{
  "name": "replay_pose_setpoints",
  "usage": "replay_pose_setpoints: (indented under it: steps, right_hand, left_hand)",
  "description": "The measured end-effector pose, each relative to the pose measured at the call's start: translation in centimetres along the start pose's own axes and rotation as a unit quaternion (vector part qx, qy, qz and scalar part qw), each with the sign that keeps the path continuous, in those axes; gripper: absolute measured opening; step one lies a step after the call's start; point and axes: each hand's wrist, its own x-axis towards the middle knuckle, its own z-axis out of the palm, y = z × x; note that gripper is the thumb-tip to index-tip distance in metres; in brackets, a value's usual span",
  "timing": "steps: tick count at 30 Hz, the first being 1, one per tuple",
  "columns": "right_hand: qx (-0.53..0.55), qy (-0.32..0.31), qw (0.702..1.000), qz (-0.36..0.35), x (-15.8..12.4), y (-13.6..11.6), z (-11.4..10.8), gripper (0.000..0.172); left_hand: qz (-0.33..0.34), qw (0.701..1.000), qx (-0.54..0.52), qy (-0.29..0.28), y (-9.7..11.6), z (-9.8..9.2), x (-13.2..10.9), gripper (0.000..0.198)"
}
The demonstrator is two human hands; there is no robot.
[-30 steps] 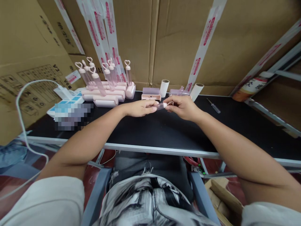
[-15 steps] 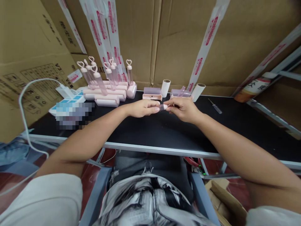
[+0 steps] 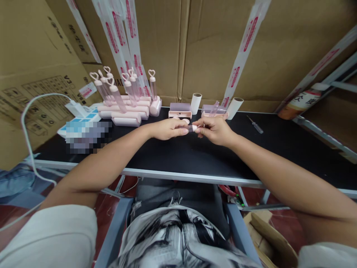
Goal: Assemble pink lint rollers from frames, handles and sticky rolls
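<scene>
Above the black tabletop [image 3: 167,154], both hands are closed on a clear tube with a pale pink cap [image 3: 191,128]. My left hand [image 3: 167,129] grips the clear body, with the thumb along it. At the capped end, my right hand [image 3: 214,129] pinches with thumb and fingers, covering whatever extends beyond the cap. Just behind my left hand lies a pink case [image 3: 180,114] with its purplish lid raised. A second pink case [image 3: 206,109], partly hidden behind my right hand, has a small clear piece [image 3: 215,108] upright at it.
At the left, several tubes with heart-shaped tops [image 3: 113,89] stand in pink cases [image 3: 126,119]. A white cylinder [image 3: 196,104] and a leaning white cylinder [image 3: 234,109] stand behind. A screwdriver [image 3: 255,125], a bottle [image 3: 302,101] and a power strip [image 3: 79,124] also lie around.
My right hand has shifted slightly left, and its lower fingers show more below the cap. Both hands keep their hold on the tube.
</scene>
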Motion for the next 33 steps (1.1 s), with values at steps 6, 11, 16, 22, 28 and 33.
replay_pose_setpoints:
  steps: [6,11,16,22,28,33]
  right_hand:
    - [0.064,-0.012,0.997,0.051,0.0,0.0,0.4,0.051]
    - [0.145,-0.051,0.982,0.108,0.3,0.7,1.1,0.059]
    - [0.094,-0.128,0.978,0.136,0.7,1.5,0.8,0.049]
    - [-0.045,-0.113,0.989,0.087,0.8,2.1,-1.2,0.028]
    - [-0.143,-0.132,0.978,0.069,1.1,2.2,-1.6,0.018]
    - [-0.164,-0.064,0.983,0.051,1.3,1.6,-2.1,0.018]
  left_hand:
    - [-0.006,1.0,0.028,-0.007,0.2,0.2,-0.1,0.048]
    - [-0.025,0.998,0.052,-0.029,-0.2,0.0,-0.1,0.049]
    - [-0.058,0.992,0.094,-0.053,-1.1,0.2,0.0,0.04]
    - [-0.079,0.992,0.095,-0.028,-1.2,0.3,0.2,0.037]
    - [-0.112,0.987,0.112,-0.041,-1.5,0.0,0.1,0.039]
    - [-0.127,0.983,0.123,-0.042,-1.7,-0.1,0.0,0.045]
